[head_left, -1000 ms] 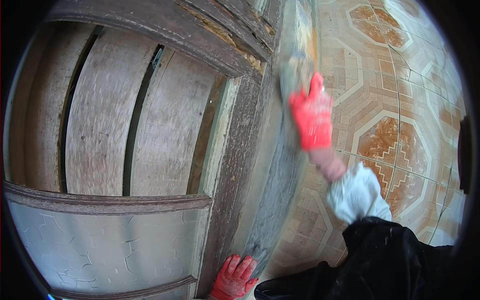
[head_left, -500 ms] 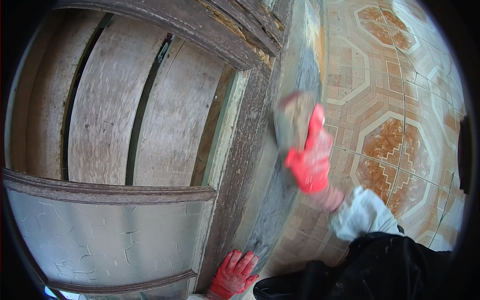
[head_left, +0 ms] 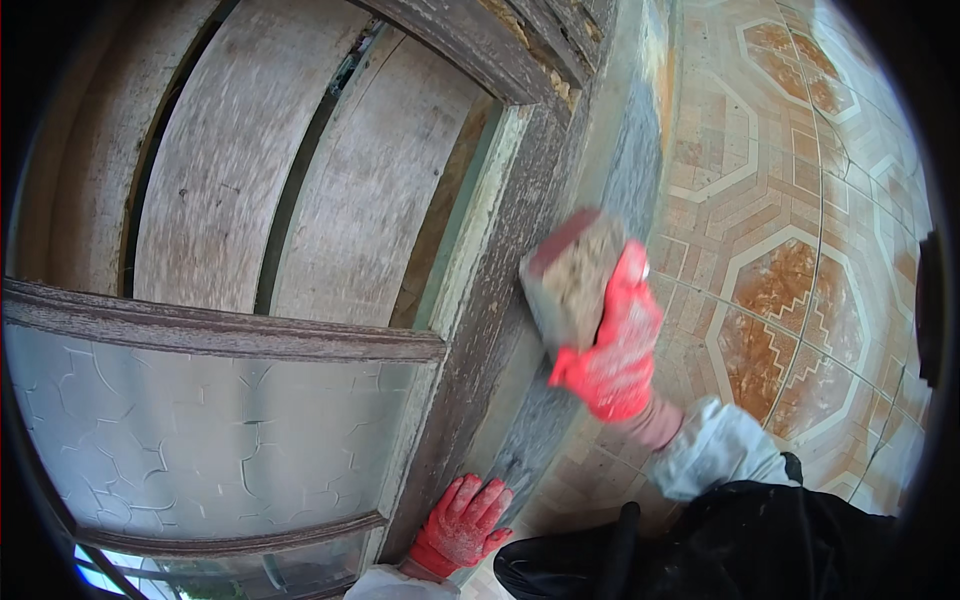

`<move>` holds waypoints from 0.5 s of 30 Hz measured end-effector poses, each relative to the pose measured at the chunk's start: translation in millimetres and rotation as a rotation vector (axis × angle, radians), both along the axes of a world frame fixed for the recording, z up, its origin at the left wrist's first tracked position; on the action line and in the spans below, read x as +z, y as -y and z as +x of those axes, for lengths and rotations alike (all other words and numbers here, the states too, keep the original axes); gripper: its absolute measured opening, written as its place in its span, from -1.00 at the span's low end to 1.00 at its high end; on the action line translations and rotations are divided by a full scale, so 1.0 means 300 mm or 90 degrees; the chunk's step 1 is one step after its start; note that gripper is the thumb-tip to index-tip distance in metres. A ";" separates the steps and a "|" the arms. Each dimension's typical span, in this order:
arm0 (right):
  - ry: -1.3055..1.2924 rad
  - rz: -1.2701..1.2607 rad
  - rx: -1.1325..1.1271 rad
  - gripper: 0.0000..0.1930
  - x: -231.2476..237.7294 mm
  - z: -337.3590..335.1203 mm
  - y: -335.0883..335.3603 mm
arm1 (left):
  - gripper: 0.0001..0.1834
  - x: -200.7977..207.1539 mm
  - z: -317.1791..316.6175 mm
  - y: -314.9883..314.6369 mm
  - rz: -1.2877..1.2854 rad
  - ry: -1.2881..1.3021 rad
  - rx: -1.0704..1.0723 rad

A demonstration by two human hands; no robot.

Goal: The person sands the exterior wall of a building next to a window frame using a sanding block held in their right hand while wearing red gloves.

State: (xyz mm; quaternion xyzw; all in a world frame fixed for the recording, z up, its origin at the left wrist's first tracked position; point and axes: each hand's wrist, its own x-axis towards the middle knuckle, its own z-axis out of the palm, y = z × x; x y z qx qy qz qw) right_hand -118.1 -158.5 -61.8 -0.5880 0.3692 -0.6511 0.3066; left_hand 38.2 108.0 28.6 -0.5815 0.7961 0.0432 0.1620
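My right hand, in a dusty red glove, grips a rough tan-and-grey block with a dull red edge. Fingers and thumb wrap its right and lower sides, and its underside is hidden. The block is over a long bare strip of patchy grey and pale wood, beside the dark frame. Lower down, my left hand, gloved in red too, lies flat with its fingers spread on the near part of the strip and the frame's edge. Nothing is held in it.
Left of the strip stands a weathered dark wooden frame with peeling paint. It holds grey slats with dark gaps and a patterned glass pane. Patterned brown tiles cover the floor at right. My dark-clothed leg is close by.
My right hand and the block have come nearer along the strip, and the block shows less blur. The view has shifted slightly. My left hand keeps its place on the strip.
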 end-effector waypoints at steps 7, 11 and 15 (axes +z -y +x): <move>-0.123 0.105 -0.206 -0.52 0.075 -0.203 0.705 | -0.39 -0.024 -0.003 0.008 -0.033 -0.040 -0.028; -0.298 0.224 -0.331 -0.71 0.075 -0.139 0.444 | -0.41 -0.034 -0.009 0.025 -0.064 -0.092 -0.050; -0.067 0.180 -0.077 0.01 -0.011 0.066 -0.306 | -0.43 -0.051 0.028 -0.026 -0.157 -0.130 -0.044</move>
